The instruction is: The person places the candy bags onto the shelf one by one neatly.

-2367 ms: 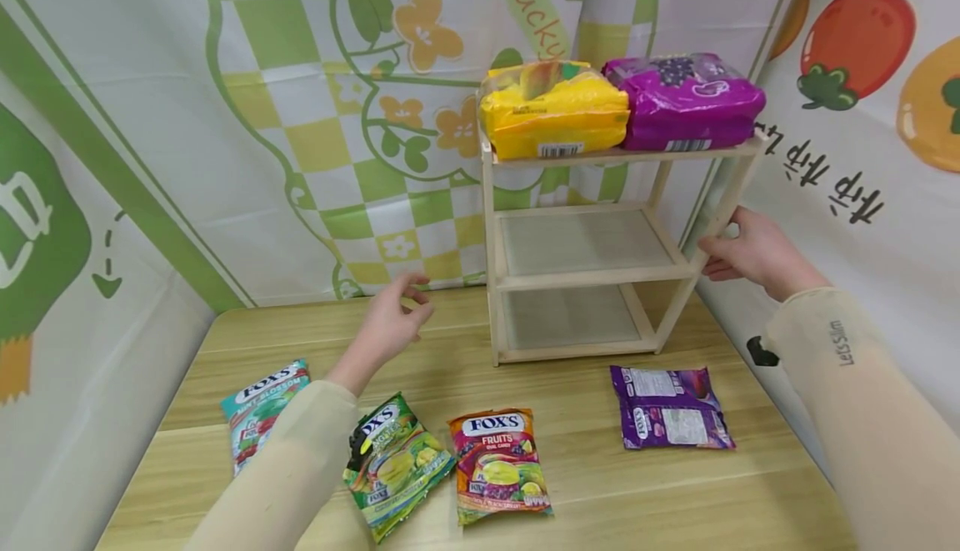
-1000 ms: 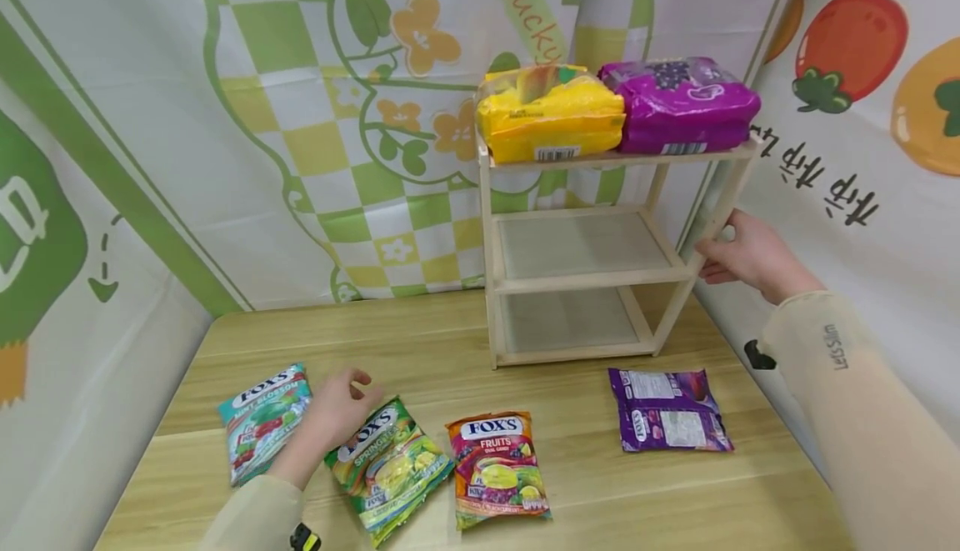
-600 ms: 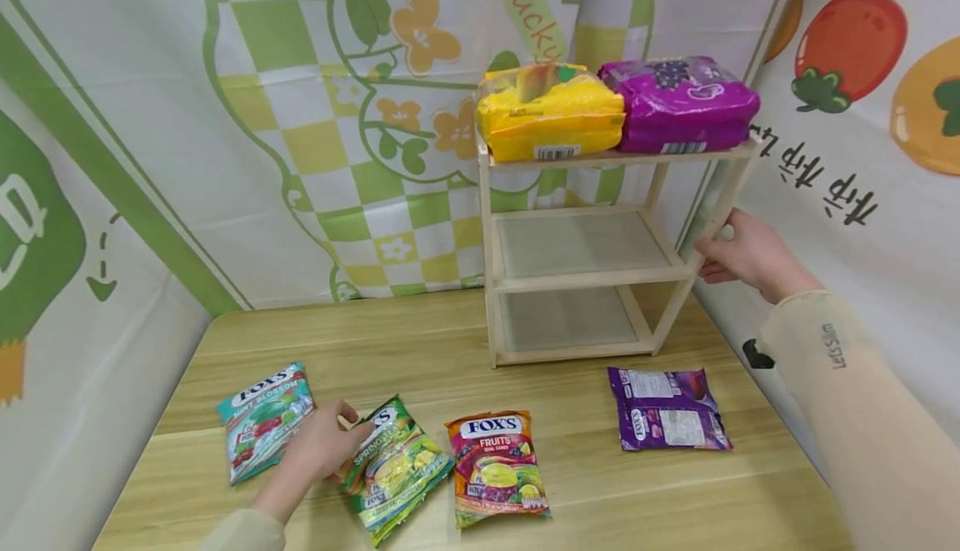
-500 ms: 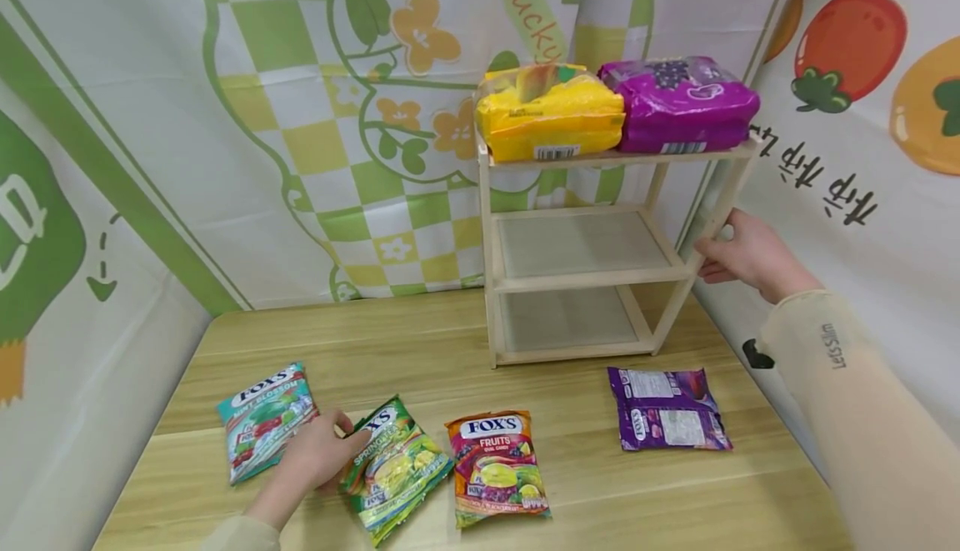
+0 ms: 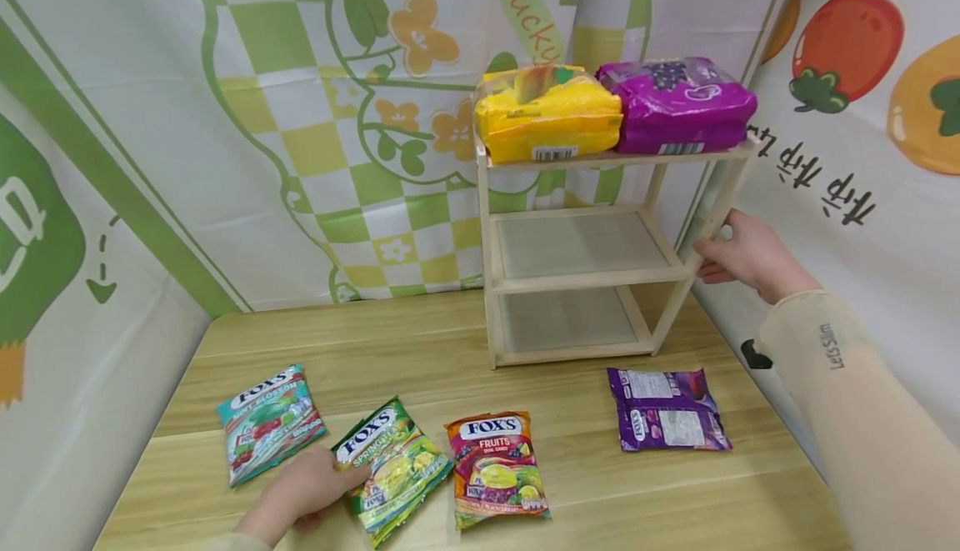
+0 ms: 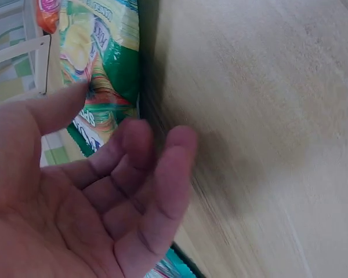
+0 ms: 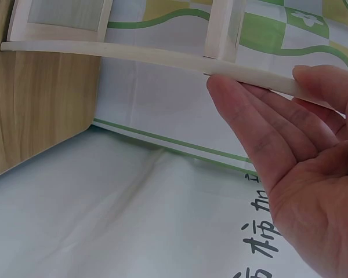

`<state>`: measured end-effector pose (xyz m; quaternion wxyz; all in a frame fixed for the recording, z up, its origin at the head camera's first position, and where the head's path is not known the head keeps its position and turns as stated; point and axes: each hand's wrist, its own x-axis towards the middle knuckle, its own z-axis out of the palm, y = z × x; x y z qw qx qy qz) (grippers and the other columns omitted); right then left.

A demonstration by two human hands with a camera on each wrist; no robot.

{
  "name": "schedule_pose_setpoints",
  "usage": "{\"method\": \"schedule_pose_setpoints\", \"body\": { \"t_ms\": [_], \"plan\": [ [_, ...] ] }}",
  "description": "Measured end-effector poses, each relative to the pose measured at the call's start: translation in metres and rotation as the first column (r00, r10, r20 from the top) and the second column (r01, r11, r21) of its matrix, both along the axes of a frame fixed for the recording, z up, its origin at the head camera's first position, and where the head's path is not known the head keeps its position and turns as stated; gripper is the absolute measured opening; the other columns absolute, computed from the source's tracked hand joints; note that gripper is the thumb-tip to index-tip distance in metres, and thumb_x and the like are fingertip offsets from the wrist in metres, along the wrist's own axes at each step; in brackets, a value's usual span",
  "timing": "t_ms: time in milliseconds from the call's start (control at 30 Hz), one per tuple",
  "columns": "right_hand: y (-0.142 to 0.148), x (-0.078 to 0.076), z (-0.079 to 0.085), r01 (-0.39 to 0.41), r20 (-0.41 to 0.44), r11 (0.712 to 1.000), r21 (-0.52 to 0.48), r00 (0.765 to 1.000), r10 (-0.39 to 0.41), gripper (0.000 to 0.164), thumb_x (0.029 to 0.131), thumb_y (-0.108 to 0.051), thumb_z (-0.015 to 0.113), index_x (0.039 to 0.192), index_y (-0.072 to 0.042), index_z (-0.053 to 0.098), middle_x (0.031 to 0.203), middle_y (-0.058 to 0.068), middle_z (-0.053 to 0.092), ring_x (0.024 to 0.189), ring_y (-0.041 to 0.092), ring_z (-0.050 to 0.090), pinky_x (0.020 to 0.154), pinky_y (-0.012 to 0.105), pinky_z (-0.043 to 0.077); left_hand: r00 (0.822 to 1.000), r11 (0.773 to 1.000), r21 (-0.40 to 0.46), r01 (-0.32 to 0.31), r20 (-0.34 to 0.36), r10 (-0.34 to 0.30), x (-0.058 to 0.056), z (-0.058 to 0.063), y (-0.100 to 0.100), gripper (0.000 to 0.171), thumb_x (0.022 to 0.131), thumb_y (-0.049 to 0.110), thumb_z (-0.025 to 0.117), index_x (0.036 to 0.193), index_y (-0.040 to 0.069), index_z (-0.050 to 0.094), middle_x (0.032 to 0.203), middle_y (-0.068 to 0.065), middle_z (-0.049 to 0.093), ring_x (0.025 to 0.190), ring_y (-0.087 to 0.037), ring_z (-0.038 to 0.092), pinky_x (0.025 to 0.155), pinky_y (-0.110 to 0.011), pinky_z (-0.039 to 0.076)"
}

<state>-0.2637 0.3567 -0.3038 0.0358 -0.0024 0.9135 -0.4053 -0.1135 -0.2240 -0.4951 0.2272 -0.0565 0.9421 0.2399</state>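
My left hand (image 5: 303,488) is low over the wooden table, at the left edge of a green FOX'S candy bag (image 5: 397,468). In the left wrist view its thumb points toward the bag and the fingers are loosely bent, with a gap between thumb and fingers. A teal FOX'S mint candy bag (image 5: 270,422) lies just beyond that hand. On the other side, my right hand (image 5: 753,255) pinches the right front post of a pale wooden shelf rack (image 5: 592,283); the right wrist view shows thumb and fingers (image 7: 261,124) on opposite sides of the post.
An orange FOX'S fruits bag (image 5: 498,468) lies right of the green one. Before the rack is a purple candy bag (image 5: 670,409), back side up. A yellow pack (image 5: 551,113) and a purple grape pack (image 5: 678,105) sit on the top tier. Printed cloth walls enclose the table.
My left hand has come down from above the table's middle, toward the front left, to the green bag's left edge. My right hand has kept its grip on the rack's post.
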Motion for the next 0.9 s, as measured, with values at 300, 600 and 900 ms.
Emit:
{"method": "schedule_pose_setpoints", "body": {
  "t_ms": [300, 600, 900],
  "plan": [
    [0.001, 0.0, -0.001, 0.002, 0.001, 1.0, -0.009, 1.0, -0.002, 0.063, 0.106, -0.026, 0.053, 0.154, 0.007, 0.026, 0.125, 0.038, 0.06, 0.098, 0.036, 0.073, 0.082, 0.043, 0.063, 1.0, 1.0, -0.029, 0.005, 0.024, -0.004, -0.002, 0.0, 0.003, 0.058, 0.092, 0.059, 0.067, 0.066, 0.009, 0.054, 0.049, 0.003, 0.044, 0.038, -0.009, 0.041, 0.039, -0.02, 0.033],
    [-0.001, -0.001, 0.0, 0.009, -0.002, 1.0, -0.017, 1.0, -0.01, 0.061, 0.106, -0.024, 0.053, 0.151, 0.009, 0.028, 0.122, 0.038, 0.061, 0.095, 0.034, 0.073, 0.08, 0.043, 0.063, 0.997, 0.999, 0.016, -0.037, -0.065, 0.038, -0.011, -0.009, 0.005, 0.044, 0.096, 0.041, 0.07, 0.077, 0.005, 0.054, 0.053, 0.0, 0.048, 0.037, -0.009, 0.04, 0.04, -0.022, 0.034],
    [-0.001, -0.001, 0.0, 0.006, 0.002, 1.0, -0.015, 1.0, -0.006, 0.062, 0.107, -0.024, 0.052, 0.152, 0.01, 0.026, 0.123, 0.038, 0.06, 0.093, 0.032, 0.073, 0.08, 0.042, 0.063, 0.996, 0.998, 0.052, -0.026, -0.084, 0.03, -0.021, -0.008, 0.011, 0.044, 0.098, 0.032, 0.068, 0.098, -0.01, 0.055, 0.078, -0.012, 0.055, 0.062, -0.022, 0.053, 0.055, -0.036, 0.047]
  ]
}}
